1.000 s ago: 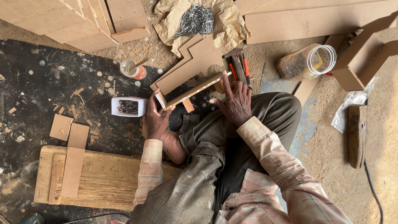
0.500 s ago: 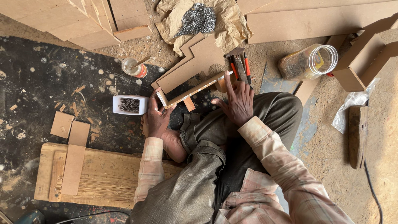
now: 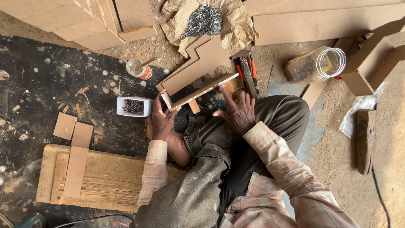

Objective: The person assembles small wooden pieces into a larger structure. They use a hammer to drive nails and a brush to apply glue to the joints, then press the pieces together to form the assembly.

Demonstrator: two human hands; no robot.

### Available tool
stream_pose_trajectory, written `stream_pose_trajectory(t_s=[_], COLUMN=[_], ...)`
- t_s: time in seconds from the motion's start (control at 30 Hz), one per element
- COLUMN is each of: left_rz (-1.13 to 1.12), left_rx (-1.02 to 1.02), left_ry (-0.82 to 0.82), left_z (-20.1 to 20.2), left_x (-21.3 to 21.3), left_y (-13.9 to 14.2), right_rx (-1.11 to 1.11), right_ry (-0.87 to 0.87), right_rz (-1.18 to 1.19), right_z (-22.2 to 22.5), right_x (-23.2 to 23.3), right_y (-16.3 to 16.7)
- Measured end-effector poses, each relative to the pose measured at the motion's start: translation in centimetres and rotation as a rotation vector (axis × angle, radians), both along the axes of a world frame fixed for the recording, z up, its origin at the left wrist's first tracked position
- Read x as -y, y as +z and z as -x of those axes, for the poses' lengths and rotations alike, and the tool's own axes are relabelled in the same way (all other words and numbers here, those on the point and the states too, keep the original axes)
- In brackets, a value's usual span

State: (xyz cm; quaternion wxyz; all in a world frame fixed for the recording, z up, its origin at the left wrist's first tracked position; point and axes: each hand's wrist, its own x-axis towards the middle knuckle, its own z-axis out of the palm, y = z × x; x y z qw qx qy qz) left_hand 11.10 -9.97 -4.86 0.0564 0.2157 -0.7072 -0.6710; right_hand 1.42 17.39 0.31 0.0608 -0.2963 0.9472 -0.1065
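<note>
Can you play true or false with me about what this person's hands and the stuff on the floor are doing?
1. The left hand grips one end of a narrow wooden strip. True.
2. The right hand holds the hammer. False: the hammer lies on the floor, and the fingers touch the strip.
3. The small white box contains nails. True.
4. The clear plastic jar stands upright. False: it lies on its side.
5. A heap of nails rests on crumpled brown paper. True.

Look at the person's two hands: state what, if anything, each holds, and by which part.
The left hand grips the near left end of a narrow wooden strip. The right hand holds nothing closed; its fingers touch the strip's right end, beside a hammer.
</note>
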Motion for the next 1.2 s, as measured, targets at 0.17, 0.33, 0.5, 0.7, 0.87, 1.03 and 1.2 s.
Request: stream_pose_trajectory(t_s=[0.17, 0.33, 0.5, 0.7, 0.87, 1.03, 1.2], left_rz=[0.026, 0.012, -0.006, 0.005, 0.036, -0.008, 0.054], left_rx=[0.035, -0.01, -0.017, -0.037, -0.015, 0.0, 0.0], left_ry=[-0.001, -0.002, -0.006, -0.008, -0.005, 0.005, 0.007], left_z=[-0.1, 0.0, -0.2, -0.1, -0.2, -0.2, -0.3], left_x=[0.0, 0.0, 0.0, 0.0, 0.2, 0.1, 0.1], left_y=[0.1, -0.2, -0.6, -0.7, -0.6, -0.6, -0.2], right_rx=[-0.065, 0.025, -0.04, -0.017, -0.05, -0.052, -0.055], right_ry=[-0.006, 0.033, 0.027, 0.089, 0.082, 0.139, 0.139], right_rz=[0.074, -0.002, 0.139, 0.042, 0.103, 0.072, 0.075], right_z=[0.8, 0.0, 0.2, -0.2, -0.3, -0.6, -0.6], right_x=[0.6, 0.8, 1.0, 1.4, 1.8, 2.3, 2.6], right_y=[0.0, 0.4, 0.3, 0.3, 0.5, 0.7, 0.9])
